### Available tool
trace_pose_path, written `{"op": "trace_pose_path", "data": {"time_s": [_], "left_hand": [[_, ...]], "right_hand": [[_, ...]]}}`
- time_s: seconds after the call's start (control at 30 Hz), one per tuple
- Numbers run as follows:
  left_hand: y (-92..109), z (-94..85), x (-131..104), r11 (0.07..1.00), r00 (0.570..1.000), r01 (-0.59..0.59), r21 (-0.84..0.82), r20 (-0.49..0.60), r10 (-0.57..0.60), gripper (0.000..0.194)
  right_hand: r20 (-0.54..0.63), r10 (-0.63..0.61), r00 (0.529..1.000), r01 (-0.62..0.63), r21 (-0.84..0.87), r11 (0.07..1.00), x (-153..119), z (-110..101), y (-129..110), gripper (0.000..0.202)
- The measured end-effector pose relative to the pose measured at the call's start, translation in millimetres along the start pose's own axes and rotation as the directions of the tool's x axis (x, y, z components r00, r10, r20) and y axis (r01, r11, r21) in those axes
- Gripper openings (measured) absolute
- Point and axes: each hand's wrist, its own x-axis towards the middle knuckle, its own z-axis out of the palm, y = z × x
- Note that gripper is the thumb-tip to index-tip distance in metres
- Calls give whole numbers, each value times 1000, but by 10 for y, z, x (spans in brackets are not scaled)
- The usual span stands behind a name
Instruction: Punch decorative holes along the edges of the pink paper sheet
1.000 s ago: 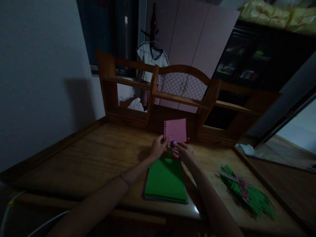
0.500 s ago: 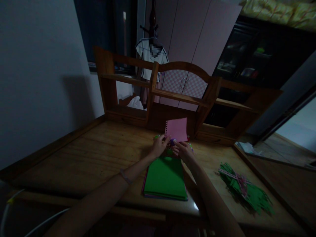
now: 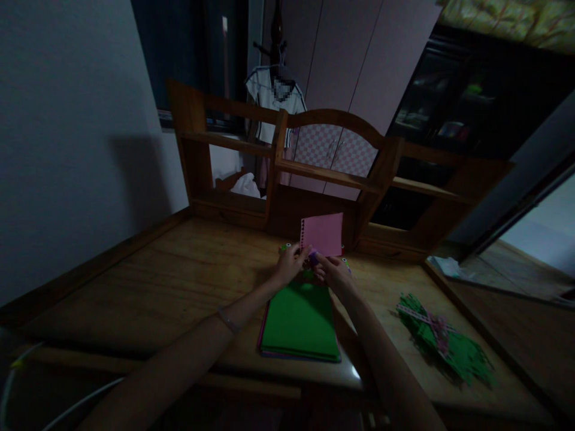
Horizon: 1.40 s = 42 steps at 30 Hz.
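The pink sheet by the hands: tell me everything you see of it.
The pink sheet looks like plain paper or thin card, roughly rectangular, with a row of dark notches or holes down its left edge. It seems tilted up, beyond the green stack on the desk. The left hand overlaps its lower left corner; contact is unclear.

The right hand (image 3: 336, 273) pinches a purple piece (image 3: 313, 258).

The notched sheet (image 3: 324, 233) is pink — small piece (image 3: 313, 258) purple.
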Motion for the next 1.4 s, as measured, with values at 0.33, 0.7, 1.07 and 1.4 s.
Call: {"op": "trace_pose_path", "data": {"time_s": [0.33, 0.7, 1.07, 1.4], "left_hand": [[10, 25, -1, 998, 999, 28, -50, -14, -29, 36], [90, 12, -41, 999, 1000, 17, -38, -16, -18, 37], [30, 32, -27, 1000, 1000, 25, 4, 4, -25, 40], [27, 25, -21, 1000, 1000, -6, 16, 20, 5, 40]], "right_hand": [[16, -47, 999, 48, -50, 998, -12, 14, 5, 30], [20, -62, 998, 62, -21, 998, -24, 47, -6, 35], [-16, -39, 999, 39, 37, 999, -24, 60, -25, 35], [22, -26, 999, 24, 62, 998, -14, 30, -5, 32]]}}
